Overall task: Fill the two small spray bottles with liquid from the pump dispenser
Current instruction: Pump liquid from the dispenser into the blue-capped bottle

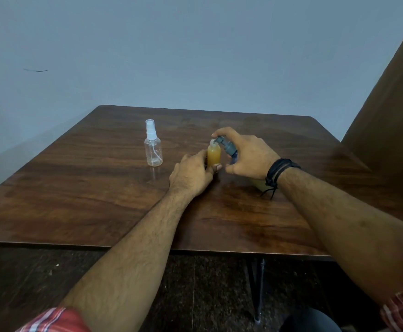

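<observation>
Two bare forearms are reaching in from the bottom of the frame, each with a red plaid sleeve (pixel 52 319) pushed back at the lower corners, and they are meeting over the middle of the dark wooden table (pixel 88 188).

The left hand (pixel 192 174) is lying low on the table, just left of centre, its fingers and thumb curling around the lower part of a small uncapped bottle (pixel 213 157) that is standing upright and holding orange-yellow liquid nearly to its neck. The thumb is pressing across the bottle's base on the near side — the grip is closed on it.

The right hand (pixel 248 154), with dark cord bands (pixel 277 174) around its wrist, is sitting just to the right of that bottle. It is wrapping around the pump dispenser (pixel 226 147), whose grey head and spout are showing between the fingers; the index finger is resting on top of the pump head, and the spout tip is hanging right over the small bottle's open mouth. The dispenser's body is mostly hidden behind the palm, with only a bluish patch showing under the grey collar.

Farther left and slightly beyond the hands, apart from both, a clear empty spray bottle (pixel 153 146) is standing upright with its white sprayer top and clear cap on.
</observation>
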